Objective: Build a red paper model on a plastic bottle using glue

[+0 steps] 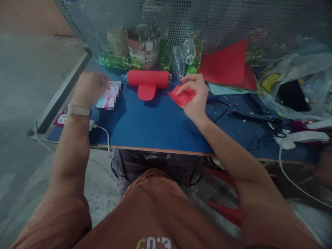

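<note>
My left hand [90, 88] is raised beside a phone [109, 97] on the left part of the blue table; its fingers are smeared by motion, and what they hold, if anything, cannot be made out. My right hand [194, 95] pinches a small piece of red paper [182, 95] over the table. Between my hands lies a clear bottle wrapped in red paper [147, 79], with a rounded red flap [146, 92] sticking out toward me.
A plant pot [144, 50], green bottles [165, 55] and clear bottles [178, 62] line the back by a perforated metal panel. Red sheets [225, 65], a plastic bag [306, 86], scissors [255, 117] and a white glue gun [298, 138] sit to the right. A white cable [106, 133] hangs over the front edge.
</note>
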`<state>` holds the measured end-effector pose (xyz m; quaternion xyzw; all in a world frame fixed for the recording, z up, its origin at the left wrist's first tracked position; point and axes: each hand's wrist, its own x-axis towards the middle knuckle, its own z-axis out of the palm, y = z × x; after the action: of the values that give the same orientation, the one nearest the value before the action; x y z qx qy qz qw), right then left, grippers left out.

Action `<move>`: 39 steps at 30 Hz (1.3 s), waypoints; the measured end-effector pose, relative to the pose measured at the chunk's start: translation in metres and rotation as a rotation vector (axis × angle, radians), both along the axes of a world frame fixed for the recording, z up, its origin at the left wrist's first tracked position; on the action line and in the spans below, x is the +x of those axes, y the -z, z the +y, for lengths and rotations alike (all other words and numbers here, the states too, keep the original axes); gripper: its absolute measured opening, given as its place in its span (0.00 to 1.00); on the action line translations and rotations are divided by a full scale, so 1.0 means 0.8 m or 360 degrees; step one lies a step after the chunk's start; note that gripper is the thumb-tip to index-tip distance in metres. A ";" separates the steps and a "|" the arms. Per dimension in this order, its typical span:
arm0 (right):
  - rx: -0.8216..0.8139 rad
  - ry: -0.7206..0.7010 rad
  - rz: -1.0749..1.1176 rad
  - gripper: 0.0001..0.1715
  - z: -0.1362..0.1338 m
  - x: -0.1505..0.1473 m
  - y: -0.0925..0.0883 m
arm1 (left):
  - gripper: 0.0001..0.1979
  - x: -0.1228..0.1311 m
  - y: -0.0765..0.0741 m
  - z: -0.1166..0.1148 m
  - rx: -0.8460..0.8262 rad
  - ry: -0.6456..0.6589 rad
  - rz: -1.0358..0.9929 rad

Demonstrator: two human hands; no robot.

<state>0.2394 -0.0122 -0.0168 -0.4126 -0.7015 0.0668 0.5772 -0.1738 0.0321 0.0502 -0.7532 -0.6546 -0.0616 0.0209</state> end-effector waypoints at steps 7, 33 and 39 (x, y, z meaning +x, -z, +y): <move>-0.0049 -0.0040 0.0037 0.19 0.001 0.001 0.001 | 0.27 0.011 -0.002 -0.003 -0.0070 -0.0131 -0.0037; 0.0113 -0.0087 -0.0380 0.05 -0.019 -0.002 0.001 | 0.08 0.210 0.078 -0.048 -0.0113 0.0872 -0.2114; -0.0169 -0.0164 -0.0163 0.06 -0.044 -0.014 -0.001 | 0.08 0.208 0.082 -0.071 -0.0201 0.0828 -0.2129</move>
<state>0.2279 -0.0472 -0.0163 -0.4089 -0.7459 0.1123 0.5137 -0.0075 -0.0245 -0.0153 -0.6856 -0.3288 -0.4747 -0.4433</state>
